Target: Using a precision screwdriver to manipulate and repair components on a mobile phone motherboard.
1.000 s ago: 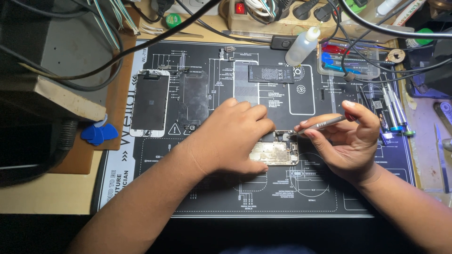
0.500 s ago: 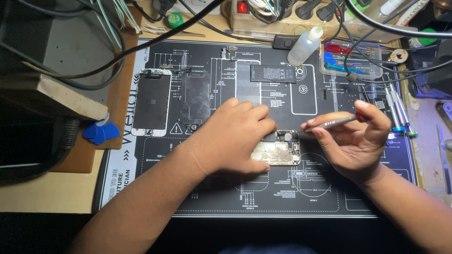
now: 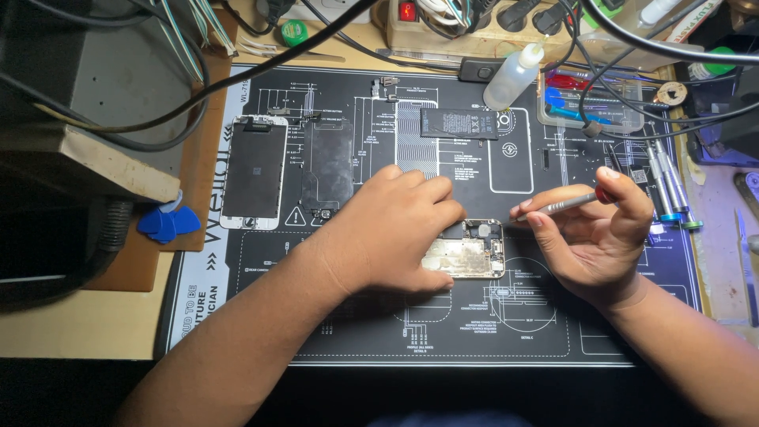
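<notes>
My left hand (image 3: pixel 395 229) lies over an opened phone body (image 3: pixel 470 253) on the black repair mat (image 3: pixel 474 332) and holds it flat. Only the phone's right end, with bare metal and small parts, shows past my fingers. My right hand (image 3: pixel 597 237) grips a thin metal screwdriver (image 3: pixel 561 206) with a red end. The tool lies almost level, its tip pointing left, just right of the phone's upper right corner and a little above it.
A detached white-framed screen (image 3: pixel 254 170) and a dark metal plate (image 3: pixel 326 166) lie at the mat's upper left, a black battery (image 3: pixel 458 123) at the top middle. A squeeze bottle (image 3: pixel 514 75), a tray of tools (image 3: pixel 589 107), more screwdrivers (image 3: pixel 668 186), blue picks (image 3: pixel 162 224) and cables surround the mat.
My right hand has drawn the screwdriver back from the phone's upper edge, up and to the right. My left hand stays on the phone.
</notes>
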